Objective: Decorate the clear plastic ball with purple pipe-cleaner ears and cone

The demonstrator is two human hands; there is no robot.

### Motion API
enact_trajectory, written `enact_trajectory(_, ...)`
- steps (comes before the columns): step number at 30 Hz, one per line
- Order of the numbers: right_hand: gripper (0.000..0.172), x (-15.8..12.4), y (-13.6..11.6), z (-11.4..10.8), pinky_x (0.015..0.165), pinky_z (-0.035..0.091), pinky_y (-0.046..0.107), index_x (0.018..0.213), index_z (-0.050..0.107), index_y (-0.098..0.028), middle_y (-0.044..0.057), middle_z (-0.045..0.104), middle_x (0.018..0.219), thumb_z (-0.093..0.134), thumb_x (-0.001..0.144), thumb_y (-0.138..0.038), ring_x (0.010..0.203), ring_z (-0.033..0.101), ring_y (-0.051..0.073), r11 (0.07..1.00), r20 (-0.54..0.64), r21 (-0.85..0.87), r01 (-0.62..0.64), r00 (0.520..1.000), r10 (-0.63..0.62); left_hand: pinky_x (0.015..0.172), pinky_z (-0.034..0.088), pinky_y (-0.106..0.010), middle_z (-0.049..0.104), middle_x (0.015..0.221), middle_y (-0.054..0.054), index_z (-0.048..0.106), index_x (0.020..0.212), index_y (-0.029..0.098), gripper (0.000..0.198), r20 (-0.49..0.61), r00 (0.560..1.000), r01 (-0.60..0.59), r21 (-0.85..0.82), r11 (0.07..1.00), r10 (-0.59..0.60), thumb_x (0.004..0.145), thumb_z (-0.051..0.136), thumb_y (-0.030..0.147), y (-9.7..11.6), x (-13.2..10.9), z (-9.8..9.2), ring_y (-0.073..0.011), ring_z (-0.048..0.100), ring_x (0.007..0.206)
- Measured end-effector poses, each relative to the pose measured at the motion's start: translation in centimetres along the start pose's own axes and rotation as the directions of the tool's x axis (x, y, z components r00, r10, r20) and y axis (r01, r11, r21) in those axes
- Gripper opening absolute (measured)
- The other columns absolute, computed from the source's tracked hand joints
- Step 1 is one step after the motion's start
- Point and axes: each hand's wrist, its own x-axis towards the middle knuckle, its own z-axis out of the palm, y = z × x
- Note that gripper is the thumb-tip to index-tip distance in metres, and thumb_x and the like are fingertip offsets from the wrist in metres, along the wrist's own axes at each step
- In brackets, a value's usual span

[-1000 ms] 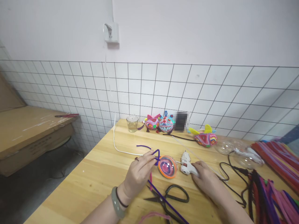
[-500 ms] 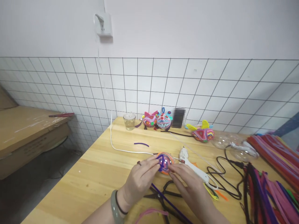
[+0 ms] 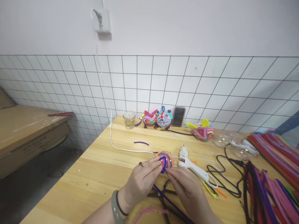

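Nearest, black scissors lie on the counter at six o'clock from a striped ball. The left hand grasps a folded purple strip against the ball; the right hand touches there too, its grip too hidden to tell. A white glue gun lies toward three o'clock; farther off, two patterned toys stand at twelve.

White tiled wall, wooden table
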Motion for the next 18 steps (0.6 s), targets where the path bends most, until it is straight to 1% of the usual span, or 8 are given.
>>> enact_trajectory(8, 0.018, -0.06, -0.01, 0.02, 0.065, 0.053, 0.030, 0.093, 0.065, -0.020, 0.006, 0.070, 0.079, 0.051, 0.085, -0.012, 0.071, 0.065, 0.018, 1.000, 0.000, 0.002, 0.012, 1.000, -0.012, 0.090, 0.051, -0.038, 0.063, 0.113, -0.014, 0.048, 0.121, 0.011, 0.037, -0.002, 1.000, 0.005, -0.022, 1.000, -0.005, 0.085, 0.044, 0.004, -0.05, -0.13, 0.05, -0.0208, 0.051, 0.116)
enact_trajectory(11, 0.016, 0.03, 0.06, -0.02, 0.064, 0.051, 0.029, 0.092, 0.063, -0.018, 0.006, 0.070, 0.078, 0.052, 0.084, -0.010, 0.071, 0.064, 0.017, 0.999, 0.002, -0.002, 0.039, 0.999, -0.039, 0.089, 0.051, -0.035, 0.064, 0.112, -0.013, 0.049, 0.121, 0.013, 0.038, 0.014, 0.999, 0.034, -0.028, 0.999, -0.034, 0.085, 0.045, 0.004, -0.03, -0.23, 0.18, -0.0193, 0.053, 0.113)
enact_trajectory(14, 0.015, 0.06, 0.09, -0.05, 0.064, 0.050, 0.029, 0.091, 0.062, -0.017, 0.006, 0.068, 0.078, 0.053, 0.083, -0.008, 0.071, 0.062, 0.017, 0.999, 0.013, -0.004, 0.048, 0.999, -0.047, 0.085, 0.053, -0.029, 0.066, 0.107, -0.012, 0.051, 0.118, 0.015, 0.037, 0.006, 0.998, 0.068, -0.055, 0.996, -0.067, 0.083, 0.048, 0.004, 0.05, -0.09, 0.28, -0.0171, 0.058, 0.106)
enact_trajectory(18, 0.012, 0.01, 0.11, -0.05, 0.062, 0.048, 0.029, 0.088, 0.060, -0.018, 0.004, 0.065, 0.075, 0.054, 0.083, -0.009, 0.070, 0.059, 0.017, 1.000, 0.045, 0.021, -0.003, 0.999, 0.002, 0.075, 0.055, -0.026, 0.069, 0.098, -0.011, 0.058, 0.111, 0.017, 0.033, -0.047, 0.991, 0.118, -0.140, 0.983, -0.125, 0.081, 0.053, 0.005, 0.37, 0.47, 0.36, -0.0162, 0.065, 0.090)
